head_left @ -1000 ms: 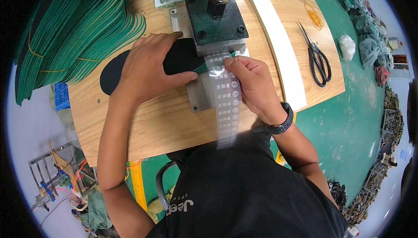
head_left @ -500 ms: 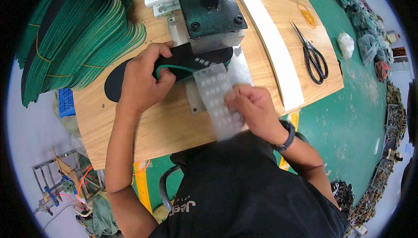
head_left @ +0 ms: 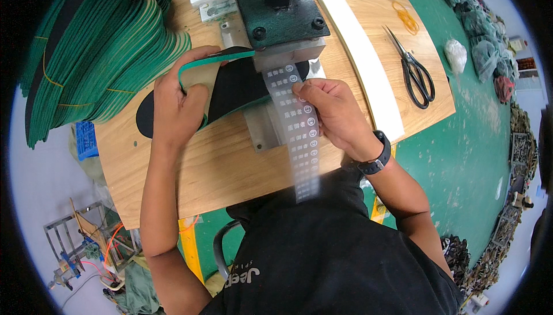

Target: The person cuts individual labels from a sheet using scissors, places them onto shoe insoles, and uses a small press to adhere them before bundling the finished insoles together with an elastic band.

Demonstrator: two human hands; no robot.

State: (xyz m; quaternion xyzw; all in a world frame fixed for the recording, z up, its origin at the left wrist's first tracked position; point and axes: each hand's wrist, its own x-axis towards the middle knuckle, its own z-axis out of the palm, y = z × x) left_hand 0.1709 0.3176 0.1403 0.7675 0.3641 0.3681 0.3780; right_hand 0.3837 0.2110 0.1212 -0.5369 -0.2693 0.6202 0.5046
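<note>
We had the left hand [head_left: 175, 104] gripping the insole [head_left: 230, 87] left of the press [head_left: 282, 24]; right hand [head_left: 334, 113] pinched the label strip [head_left: 296, 125], running lengthwise from under it.

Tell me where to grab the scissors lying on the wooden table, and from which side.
Grip the scissors at the black loop handles, coming from the near edge of the wooden table. The handles lie toward the person, the closed blades point away, and the loops give fingers a hold while the thin blades lie flat.

Matt black foam insole [head_left: 230, 87] – green-edged, glossy clear film strip [head_left: 299, 130], grained wooden table [head_left: 219, 165], metal press [head_left: 282, 18]
</note>
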